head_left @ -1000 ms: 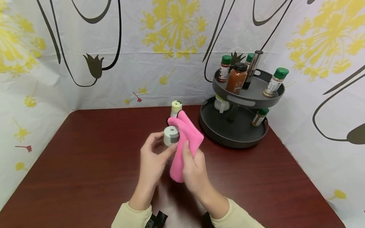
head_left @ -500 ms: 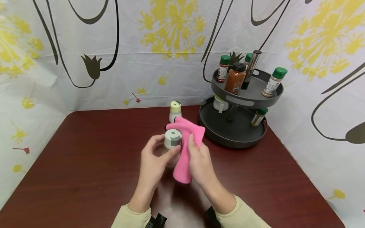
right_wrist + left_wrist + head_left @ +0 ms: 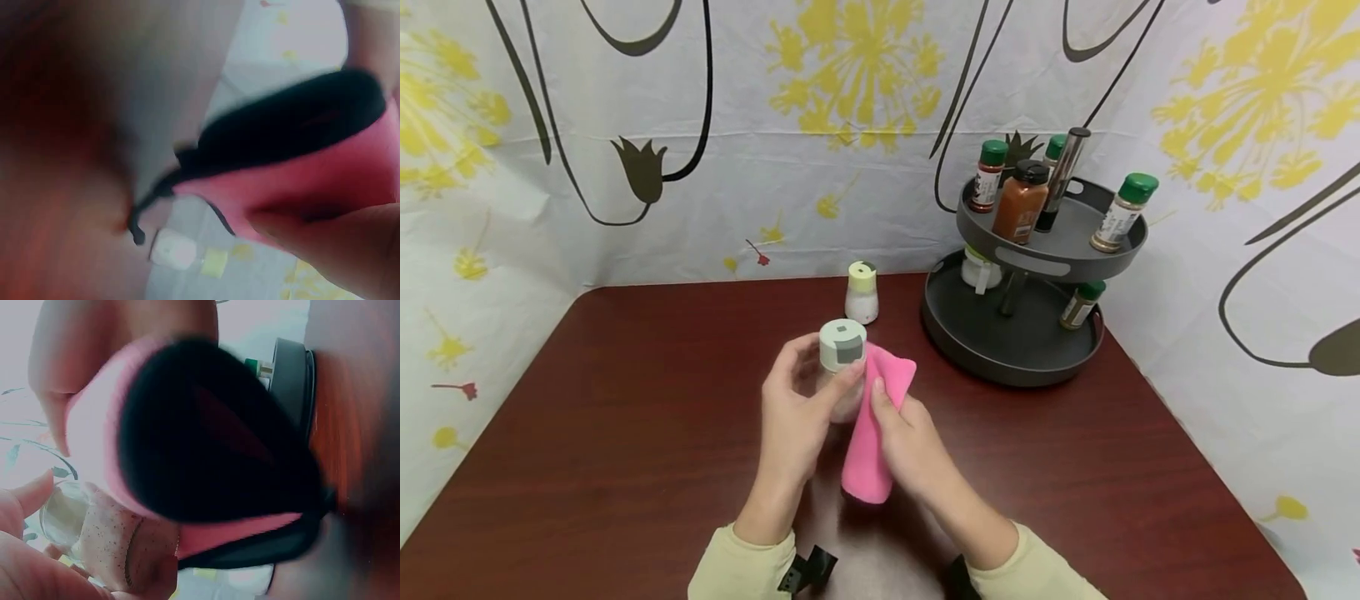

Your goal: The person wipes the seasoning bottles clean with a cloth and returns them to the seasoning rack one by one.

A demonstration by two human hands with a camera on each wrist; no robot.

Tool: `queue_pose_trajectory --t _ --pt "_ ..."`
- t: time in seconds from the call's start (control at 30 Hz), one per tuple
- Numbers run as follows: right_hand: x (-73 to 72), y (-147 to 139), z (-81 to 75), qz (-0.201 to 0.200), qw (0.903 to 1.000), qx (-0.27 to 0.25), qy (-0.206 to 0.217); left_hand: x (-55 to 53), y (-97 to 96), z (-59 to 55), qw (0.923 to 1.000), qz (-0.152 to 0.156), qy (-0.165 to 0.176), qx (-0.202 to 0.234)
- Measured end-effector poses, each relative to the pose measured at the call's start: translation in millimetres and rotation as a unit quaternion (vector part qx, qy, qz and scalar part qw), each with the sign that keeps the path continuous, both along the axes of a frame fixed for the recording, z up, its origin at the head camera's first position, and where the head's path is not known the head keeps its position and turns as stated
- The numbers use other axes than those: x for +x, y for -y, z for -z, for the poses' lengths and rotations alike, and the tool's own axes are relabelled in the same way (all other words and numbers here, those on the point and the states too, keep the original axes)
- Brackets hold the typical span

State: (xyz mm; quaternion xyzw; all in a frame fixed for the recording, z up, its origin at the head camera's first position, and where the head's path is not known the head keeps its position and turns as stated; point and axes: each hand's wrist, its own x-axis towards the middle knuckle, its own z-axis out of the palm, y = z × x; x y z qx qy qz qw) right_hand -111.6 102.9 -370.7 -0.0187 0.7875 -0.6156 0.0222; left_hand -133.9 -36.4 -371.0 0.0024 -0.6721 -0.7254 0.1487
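My left hand (image 3: 793, 417) grips a clear spice jar (image 3: 842, 343) with a pale grey-green lid, its thumb just below the lid. In the left wrist view, brown speckled contents show through the jar's wall. The right hand (image 3: 913, 437) pinches a folded pink cloth (image 3: 867, 458), which lies along the jar's right side and hangs down below the fingers. Black edging and a dark underside of the cloth (image 3: 356, 162) show in the right wrist view. Part of the jar's body is hidden behind the left fingers and the cloth.
Behind the hands stands a second shaker (image 3: 862, 304) with a pale yellow lid. To its right is a black two-tier turntable (image 3: 1015, 371) bearing several spice bottles, among them an orange one (image 3: 1021, 204). A patterned sheet (image 3: 760, 192) borders the dark red table (image 3: 625, 433).
The cloth has come down and toward the left with the right hand, uncovering the rear shaker. The jar in my left hand has risen slightly and moved a little left.
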Motion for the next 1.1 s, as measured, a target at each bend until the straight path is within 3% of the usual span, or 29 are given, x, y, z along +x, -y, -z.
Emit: queue_pose_trajectory --t 0.1,0.2,0.3,0.43,0.53,0.67,0.77,0.83,0.9,1.0,1.1 --pt "-5.7 -2.8 -9.1 0.009 0.9997 -0.015 0.015 1.7 -1.7 3.3 0.9996 0.008 0.008 -0.025" --pt "-7.6 -2.5 -19.9 0.028 0.9966 -0.057 -0.052 4.3 -7.0 7.6 0.9985 0.032 0.014 -0.042" --pt "-5.7 1.1 -25.4 0.026 0.9855 -0.100 -0.135 6.6 -11.1 9.2 0.9979 0.047 0.012 -0.042" --pt "-0.5 8.5 -16.4 0.000 0.9762 -0.094 -0.195 7.1 -10.7 6.6 0.9989 0.033 -0.003 -0.032" --pt "1.5 12.4 -3.3 -0.013 0.9810 -0.064 -0.183 5.5 -8.1 3.6 0.9996 0.018 -0.010 -0.022" --pt "1.3 12.0 8.4 -0.021 0.9947 -0.034 -0.094 3.1 -3.3 0.4 0.9999 0.006 -0.015 -0.004" --pt "-2.4 7.6 5.9 -0.017 0.9991 -0.038 -0.011 2.4 -1.5 -1.2 0.9998 0.006 -0.018 -0.009" --pt "-6.0 4.4 -1.5 -0.008 0.9971 -0.074 0.019 2.5 -2.6 -0.8 0.9995 0.011 -0.017 -0.025" --pt "-9.2 2.5 -12.1 -0.003 0.9920 -0.126 0.008 3.8 -5.2 0.5 0.9987 0.019 -0.013 -0.045" --pt "-8.8 2.8 -24.8 0.004 0.9816 -0.182 -0.059 6.0 -9.0 3.3 0.9979 0.025 -0.009 -0.059" --pt "-2.9 4.7 -25.5 0.013 0.9784 -0.161 -0.129 7.3 -11.3 3.3 0.9983 0.025 -0.013 -0.051"
